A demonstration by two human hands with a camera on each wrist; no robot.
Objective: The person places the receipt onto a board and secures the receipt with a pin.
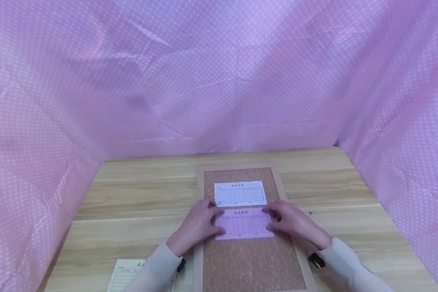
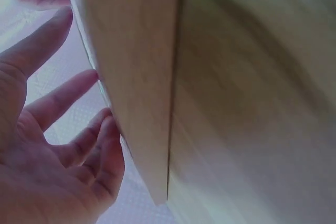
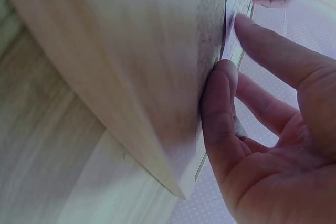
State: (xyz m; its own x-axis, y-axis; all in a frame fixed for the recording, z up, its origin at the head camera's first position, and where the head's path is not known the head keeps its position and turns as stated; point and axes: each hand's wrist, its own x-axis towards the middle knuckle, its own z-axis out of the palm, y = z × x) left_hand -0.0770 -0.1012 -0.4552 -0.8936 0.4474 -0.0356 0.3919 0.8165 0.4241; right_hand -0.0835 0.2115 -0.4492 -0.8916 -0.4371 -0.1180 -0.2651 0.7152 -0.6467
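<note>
A pink printed form slip (image 1: 244,224) lies flat on a wood-framed cork board (image 1: 253,263). Just above it on the cork is a white form slip (image 1: 239,194). At the pink slip's left edge, my left hand (image 1: 201,221) rests its thumb and forefinger on the paper, spread apart. My right hand (image 1: 290,219) touches the right edge in the same way, thumb at the lower corner and fingertips at the upper one. In the right wrist view the thumb (image 3: 278,51) presses the paper, with the other fingers bent against the board.
A pale yellowish form slip (image 1: 125,265) lies on the wooden table (image 1: 131,194) at the front left, partly covered by the left sleeve (image 1: 155,265). Pink dotted cloth (image 1: 219,81) encloses the table at the back and sides. A small dark mark (image 1: 311,213) shows right of the board.
</note>
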